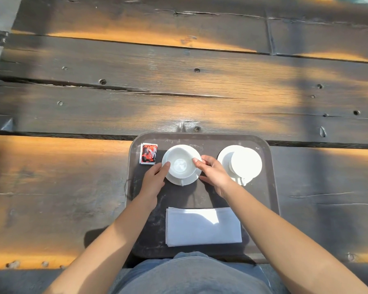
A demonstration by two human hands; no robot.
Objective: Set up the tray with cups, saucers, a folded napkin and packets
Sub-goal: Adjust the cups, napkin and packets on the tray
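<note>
Cup [181, 165] on its saucer [173, 180] sat in the far half of the tray [200, 137], between the two hands. The left hand [155, 179] touched its left wall with near-straight fingers, and the right hand [212, 175] pinched the right rim, thumb on top. Being round, the cup had no long axis except its handle [182, 183], which pointed back toward the person. Neither hand looked nearer. The packet [148, 153] lay just left, and the napkin [203, 227] lay nearer the body, its long side running left to right.
</note>
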